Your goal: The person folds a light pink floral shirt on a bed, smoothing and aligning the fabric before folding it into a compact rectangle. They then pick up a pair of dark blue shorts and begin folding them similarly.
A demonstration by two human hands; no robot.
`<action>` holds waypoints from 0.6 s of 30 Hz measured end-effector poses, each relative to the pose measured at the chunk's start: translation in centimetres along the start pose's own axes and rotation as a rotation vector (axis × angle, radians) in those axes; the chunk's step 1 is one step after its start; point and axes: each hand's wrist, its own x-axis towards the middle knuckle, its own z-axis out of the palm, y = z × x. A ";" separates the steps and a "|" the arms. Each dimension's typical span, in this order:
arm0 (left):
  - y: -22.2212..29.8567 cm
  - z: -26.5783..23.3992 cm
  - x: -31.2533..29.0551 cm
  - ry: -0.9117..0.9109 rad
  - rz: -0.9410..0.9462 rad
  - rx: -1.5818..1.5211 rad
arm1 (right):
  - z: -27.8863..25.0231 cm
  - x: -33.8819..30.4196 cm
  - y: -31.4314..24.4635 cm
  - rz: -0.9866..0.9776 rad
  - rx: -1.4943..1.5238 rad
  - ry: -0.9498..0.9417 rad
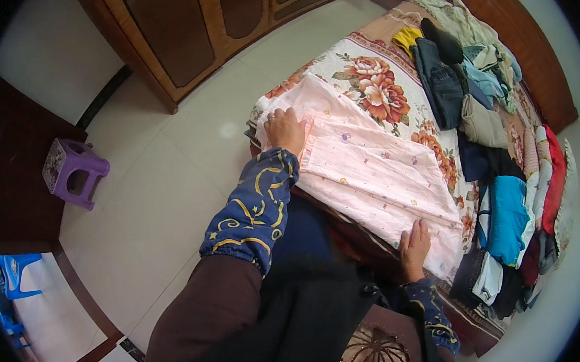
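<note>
A pale pink printed garment (371,167), of a light pyjama-like cloth, lies spread along the near edge of the bed. Its exact kind cannot be told. My left hand (285,132) lies on its left part, beside a gathered, deeper pink band (307,141), with the fingers apart on the cloth. Farther right, my right hand (415,243) rests on the garment's near edge, its fingers stretched out over the fabric. Both hands press on the cloth from above. Blue patterned sleeve covers are on both my forearms.
The bed has a flowered sheet (382,93) and a wooden headboard (512,37). Folded clothes lie to the right, among them dark jeans (439,85) and a bright blue garment (508,213). A wooden wardrobe (173,32) and a purple stool (75,169) stand across the tiled floor.
</note>
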 end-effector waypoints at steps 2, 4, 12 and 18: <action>0.1 0.3 0.7 -0.011 -0.046 0.014 | 0.1 0.3 -0.5 -0.031 0.008 0.070; -0.3 0.5 1.1 -0.039 -0.077 -0.005 | -0.6 1.4 -1.9 -0.088 0.012 0.104; -1.2 2.0 1.3 0.174 0.116 -0.007 | -0.6 4.6 -5.8 -0.180 0.056 0.179; 0.6 1.5 2.8 0.213 0.178 -0.094 | -1.5 8.1 -8.2 -0.224 0.074 0.124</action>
